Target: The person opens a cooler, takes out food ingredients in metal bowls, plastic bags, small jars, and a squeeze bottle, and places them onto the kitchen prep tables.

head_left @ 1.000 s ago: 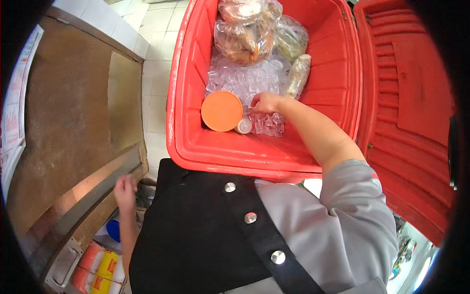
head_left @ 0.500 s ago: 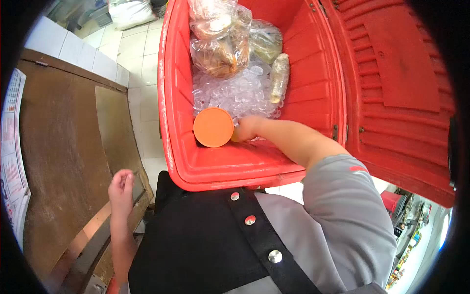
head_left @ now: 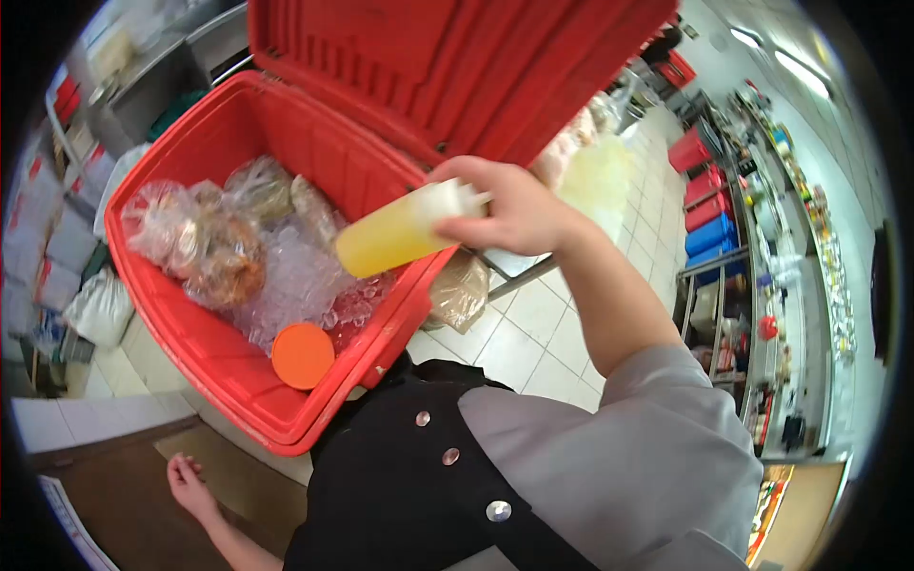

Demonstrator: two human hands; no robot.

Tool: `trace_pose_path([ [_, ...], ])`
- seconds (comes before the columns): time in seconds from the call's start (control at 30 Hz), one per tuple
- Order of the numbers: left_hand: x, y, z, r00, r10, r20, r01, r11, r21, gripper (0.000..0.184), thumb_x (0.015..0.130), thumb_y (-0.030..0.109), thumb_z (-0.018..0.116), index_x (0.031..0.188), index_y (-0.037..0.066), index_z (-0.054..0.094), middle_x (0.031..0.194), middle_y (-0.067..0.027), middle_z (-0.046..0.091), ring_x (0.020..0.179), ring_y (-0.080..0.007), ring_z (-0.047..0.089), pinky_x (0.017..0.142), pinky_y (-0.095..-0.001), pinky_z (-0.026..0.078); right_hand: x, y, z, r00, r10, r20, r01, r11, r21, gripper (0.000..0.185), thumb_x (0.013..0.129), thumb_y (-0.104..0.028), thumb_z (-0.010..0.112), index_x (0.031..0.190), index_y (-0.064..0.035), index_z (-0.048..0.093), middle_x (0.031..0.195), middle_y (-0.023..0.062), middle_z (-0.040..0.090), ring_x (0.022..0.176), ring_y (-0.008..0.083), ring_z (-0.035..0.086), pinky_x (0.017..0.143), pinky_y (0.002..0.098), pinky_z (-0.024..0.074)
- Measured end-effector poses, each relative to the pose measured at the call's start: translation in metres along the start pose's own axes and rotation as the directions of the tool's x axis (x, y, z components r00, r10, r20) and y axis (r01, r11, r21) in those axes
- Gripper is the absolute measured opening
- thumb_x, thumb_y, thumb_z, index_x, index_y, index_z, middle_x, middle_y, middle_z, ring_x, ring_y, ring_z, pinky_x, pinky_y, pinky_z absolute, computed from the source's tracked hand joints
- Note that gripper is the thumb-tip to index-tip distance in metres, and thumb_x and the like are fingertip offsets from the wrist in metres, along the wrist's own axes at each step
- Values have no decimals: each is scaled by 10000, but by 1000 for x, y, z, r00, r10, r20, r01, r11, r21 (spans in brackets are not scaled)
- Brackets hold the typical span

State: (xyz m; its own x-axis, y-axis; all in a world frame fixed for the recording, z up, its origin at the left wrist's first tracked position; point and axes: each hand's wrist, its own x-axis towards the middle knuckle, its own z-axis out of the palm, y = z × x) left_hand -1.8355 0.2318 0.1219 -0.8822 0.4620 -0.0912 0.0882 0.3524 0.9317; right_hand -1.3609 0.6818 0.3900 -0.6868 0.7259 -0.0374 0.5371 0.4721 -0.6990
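My right hand [head_left: 509,209] grips a squeeze bottle [head_left: 395,233] of yellow liquid near its white top. The bottle is tilted, its base pointing left, above the near right rim of a red cooler box [head_left: 181,328]. Ice [head_left: 290,276] lies inside the box, with plastic bags of food [head_left: 205,243] on its far left part. A container with an orange lid [head_left: 303,356] stands in the near corner, beside the ice. My left hand [head_left: 188,483] hangs at the lower left, away from the box, fingers loosely curled and partly apart, with nothing in them.
The cooler's red lid [head_left: 381,57] stands open on the far side. A brown panel [head_left: 124,495] is near my left hand. Shelving with bins [head_left: 709,238] runs along the right. A brown plastic bag [head_left: 460,290] is beside the box, over the tiled floor [head_left: 533,347].
My right hand has come up out of the ice with the squeeze bottle and moved right. The view has turned, so the cooler sits further left. My left hand's fingers have loosened.
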Motion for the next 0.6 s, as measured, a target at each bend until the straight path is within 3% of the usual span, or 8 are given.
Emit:
trace_pose_path([
  [0.07,25,40,12,996,29,-81,-29,1000,7,235,1003,281,560,1107,80,623,902,20,629,750,-36,533,599,-185,381,-39,7,-41,988,132,-75,-108,959,264,540,815,-327,746,1223,-26,560,907,108,676,639,131,636,557,279,520],
  [0.13,33,72,28,993,69,-99,-73,996,-42,252,1001,279,567,1132,70,616,927,10,634,749,-39,534,600,-184,385,-73,32,-78,948,252,-194,-193,941,280,538,836,-328,722,1199,31,553,858,111,672,581,130,612,521,273,500],
  [0.23,27,101,36,988,120,-97,-129,987,-95,276,998,280,575,1157,56,607,956,-7,638,750,-44,538,601,-177,389,-107,80,-123,879,346,-329,-304,937,172,599,862,-404,658,1212,67,537,752,90,649,512,122,571,470,282,463],
  [0.33,13,117,59,985,133,-110,-144,985,-96,284,999,279,573,1165,50,601,963,-16,637,747,-47,543,594,-166,389,-120,149,-160,805,439,-399,-438,893,101,680,829,-479,673,1225,59,551,700,102,641,512,148,590,487,301,481],
  [0.43,-8,133,80,985,138,-103,-144,988,-59,279,1001,273,571,1162,47,601,952,-17,635,742,-47,546,581,-160,388,-121,209,-194,717,453,-530,-572,817,-75,726,804,-520,689,1239,46,557,743,141,670,565,186,643,557,332,521],
  [0.47,-15,138,88,986,140,-93,-145,988,-46,276,1001,270,571,1160,46,601,947,-17,634,740,-47,547,576,-159,389,-119,229,-208,693,469,-547,-630,763,-144,745,793,-539,692,1251,33,557,790,169,691,617,215,679,641,357,545],
  [0.57,-43,167,120,988,139,-67,-142,989,-42,265,1000,258,574,1149,41,601,926,-12,631,729,-45,547,558,-155,386,-114,284,-248,696,357,-623,-649,684,-334,727,782,-529,692,1252,12,574,873,174,707,629,237,678,687,371,551],
  [0.6,-51,173,130,988,139,-61,-142,988,-52,262,1000,256,573,1146,40,601,921,-11,631,728,-45,546,557,-154,385,-109,292,-256,674,456,-581,-690,670,-274,737,777,-536,686,1256,12,573,897,180,709,653,250,683,700,373,552],
])
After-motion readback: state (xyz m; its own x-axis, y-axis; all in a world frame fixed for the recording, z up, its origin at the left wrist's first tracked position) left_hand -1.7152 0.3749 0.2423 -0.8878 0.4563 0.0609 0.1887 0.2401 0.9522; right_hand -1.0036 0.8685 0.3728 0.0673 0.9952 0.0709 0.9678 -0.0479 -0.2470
